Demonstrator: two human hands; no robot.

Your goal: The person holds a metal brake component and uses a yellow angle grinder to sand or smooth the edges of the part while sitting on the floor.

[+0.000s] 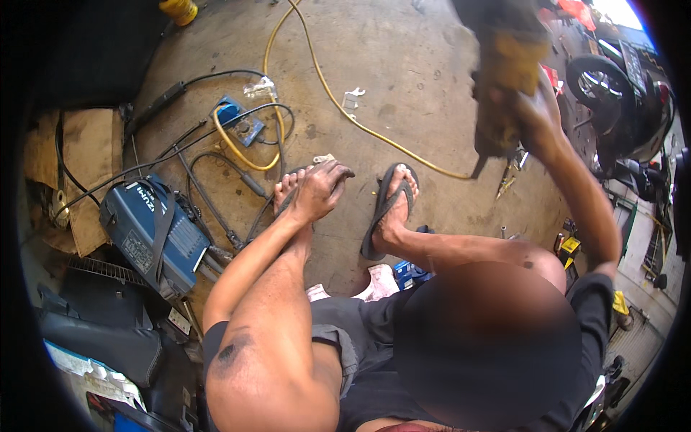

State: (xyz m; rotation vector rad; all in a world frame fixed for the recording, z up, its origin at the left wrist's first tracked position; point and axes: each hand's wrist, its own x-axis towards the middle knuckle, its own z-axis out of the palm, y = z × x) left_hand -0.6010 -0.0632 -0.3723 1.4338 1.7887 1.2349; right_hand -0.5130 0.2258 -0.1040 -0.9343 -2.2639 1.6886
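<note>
My right hand (536,119) is raised at the upper right, its fingers wrapped round a yellow-and-dark corded power tool (507,61). The tool is smeared by motion, so its exact kind and working end do not show. Its yellow cord (338,93) leaves the lower end and runs across the floor. Low over my left foot (284,189), my left hand (317,191) has its fingers bent down and together. A small pale piece (324,158) shows just beyond the knuckles; what the fingers hold, if anything, is hidden.
On the left stands a blue welding machine (155,227) with black cables. A blue box-like piece (241,122) lies among the cords. A flat metal piece (353,99) rests on the concrete floor (410,65). Cardboard (93,165) leans at left; a motorcycle (612,93) stands at right.
</note>
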